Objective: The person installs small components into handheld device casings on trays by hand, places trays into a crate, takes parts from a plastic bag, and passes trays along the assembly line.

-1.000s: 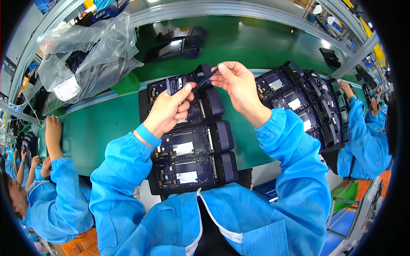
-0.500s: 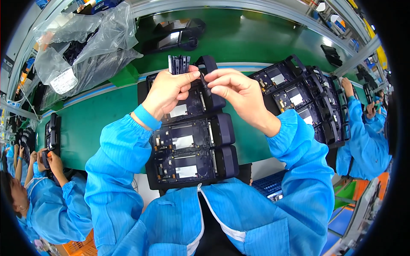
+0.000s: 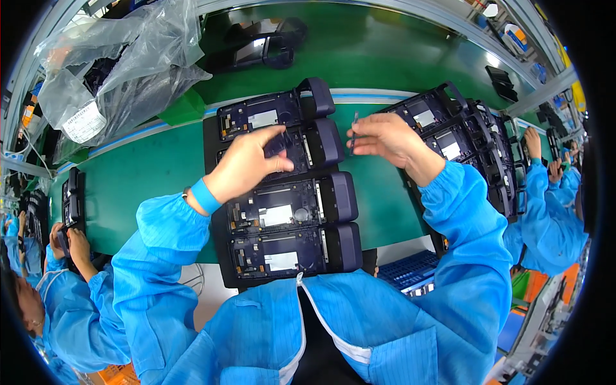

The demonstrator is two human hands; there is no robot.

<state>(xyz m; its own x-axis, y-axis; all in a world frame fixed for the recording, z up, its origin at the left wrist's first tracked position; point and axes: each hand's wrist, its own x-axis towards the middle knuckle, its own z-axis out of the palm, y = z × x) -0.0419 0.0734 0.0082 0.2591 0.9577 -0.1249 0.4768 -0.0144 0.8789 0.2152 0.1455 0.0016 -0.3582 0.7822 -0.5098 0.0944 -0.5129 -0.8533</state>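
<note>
One pinch: right hand (image 3: pixel 388 138) gripping a strip (image 3: pixel 356 119) above the tabletop (image 3: pixel 378 205) — likely light, stiff, snappable; best held mid-length. Left hand (image 3: pixel 240 163), thumb and fingers parted, over a housing (image 3: pixel 326 142) — cannot tell whether it holds anything.

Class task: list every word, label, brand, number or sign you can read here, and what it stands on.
No text is legible enough to quote.
White label on the clear plastic bag: printed, too small and blurred.
White patches inside the dark housings: no readable print.
</note>
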